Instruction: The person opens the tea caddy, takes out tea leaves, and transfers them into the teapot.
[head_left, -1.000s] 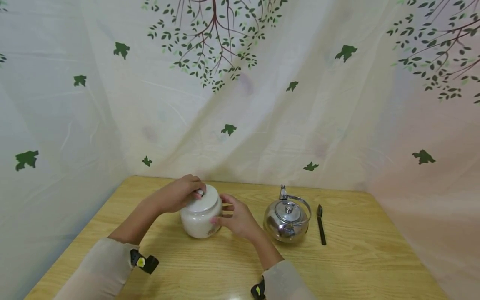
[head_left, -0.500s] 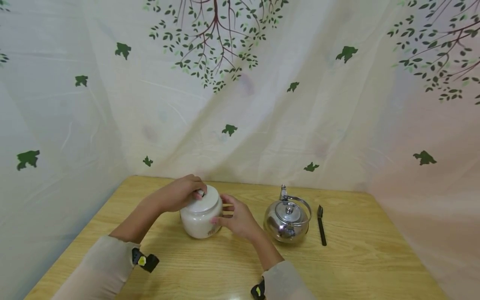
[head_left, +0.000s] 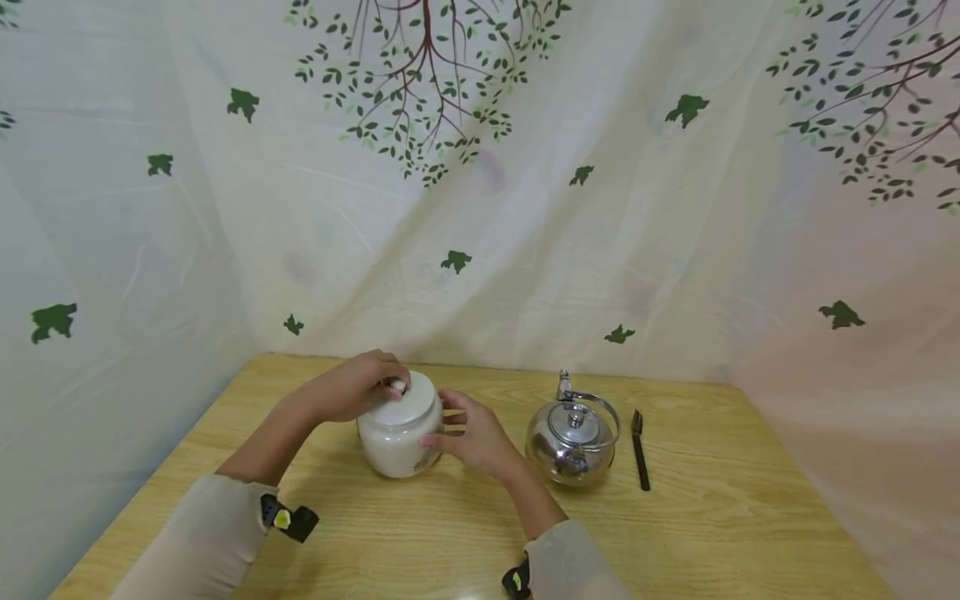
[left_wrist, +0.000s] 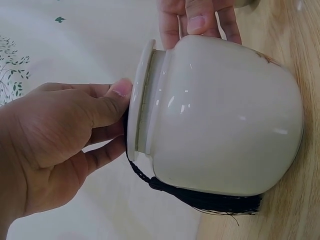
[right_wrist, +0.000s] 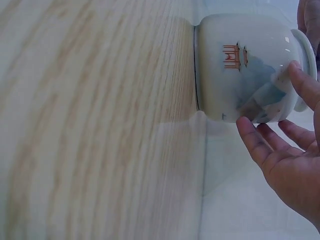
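Note:
A white ceramic jar (head_left: 397, 457) stands upright on the wooden table. Its round lid (head_left: 412, 407) is on top, and a narrow band shows between lid and jar rim in the left wrist view. My left hand (head_left: 352, 387) pinches the lid's small knob (head_left: 398, 386) from above. From the right side, my right hand (head_left: 480, 435) holds the jar with thumb in front and fingers behind. A black tassel (left_wrist: 210, 199) hangs from the lid down the jar's side. The right wrist view shows a painted landscape with a red pavilion (right_wrist: 232, 56) on the jar.
Right of the jar sits a shiny metal kettle (head_left: 570, 450) with its handle raised. Beside it lies a dark-handled utensil (head_left: 641, 457), seemingly a fork. A pale curtain (head_left: 517, 275) printed with leaves and branches hangs behind the table (head_left: 720, 500).

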